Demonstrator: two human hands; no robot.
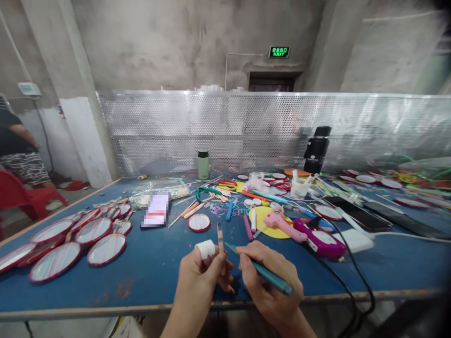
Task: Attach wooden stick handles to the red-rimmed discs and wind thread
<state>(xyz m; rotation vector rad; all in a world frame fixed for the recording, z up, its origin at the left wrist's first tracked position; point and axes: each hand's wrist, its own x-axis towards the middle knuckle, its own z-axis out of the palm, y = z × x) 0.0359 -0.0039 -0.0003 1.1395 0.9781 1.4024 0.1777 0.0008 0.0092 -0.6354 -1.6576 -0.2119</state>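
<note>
Between the thumb and fingers of my left hand [202,277] stands a narrow wooden craft stick [220,234], upright, with dark bands across it. White tape wraps one finger of that hand. My right hand [271,277] grips a teal marker pen [269,276], its tip pointing left toward the stick; whether the tip touches it I cannot tell. Just beyond my hands lies a small round red-rimmed mirror [199,222]. Pink and white pens [248,227] rest to the right of it, beside a yellow disc [268,220] with a pink glue gun [284,225] across it.
Several red-rimmed round mirrors [106,249] spread over the left of the blue table [155,277]. A phone [157,210], green bottle [203,164] and black flask [317,149] stand or lie farther back. A purple power block [322,238] with black cables sits right. Perforated metal screen [176,126] behind.
</note>
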